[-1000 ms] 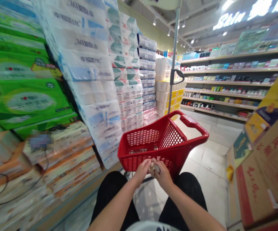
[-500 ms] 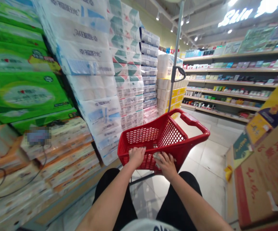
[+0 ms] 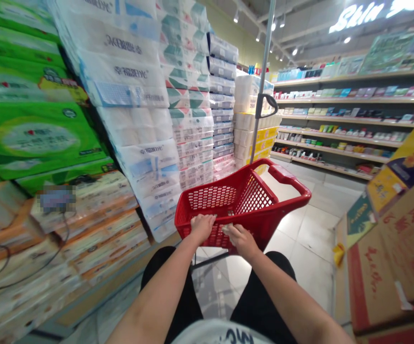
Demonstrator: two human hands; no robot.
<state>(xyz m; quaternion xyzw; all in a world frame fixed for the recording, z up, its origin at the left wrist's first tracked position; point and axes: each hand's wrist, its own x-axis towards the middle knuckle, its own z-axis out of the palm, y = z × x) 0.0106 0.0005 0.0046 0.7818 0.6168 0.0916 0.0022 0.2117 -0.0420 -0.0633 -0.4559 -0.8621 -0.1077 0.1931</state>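
Note:
A red plastic shopping cart (image 3: 278, 217) with lattice walls stands right before my knees, its handle toward the right. My left hand (image 3: 202, 228) is closed over the cart's near rim, fingers reaching inside. Just to the right, my right hand (image 3: 241, 240) presses a small pale cloth (image 3: 227, 229) against the near side, close below the rim. Its fingers are bent together around the cloth, which is mostly hidden under them. Nothing shows inside the basket apart from its lattice floor and walls.
Stacked toilet paper packs (image 3: 131, 86) rise at the left, beside green tissue packs (image 3: 38, 138). A metal pole (image 3: 263, 71) with a grey grip stands behind the cart. Cardboard boxes (image 3: 389, 258) line the right side. Product shelves (image 3: 335, 100) run along the back.
My right hand has slid left along the cart's near side with the cloth, and its spread fingers have drawn together. My left hand stays on the rim.

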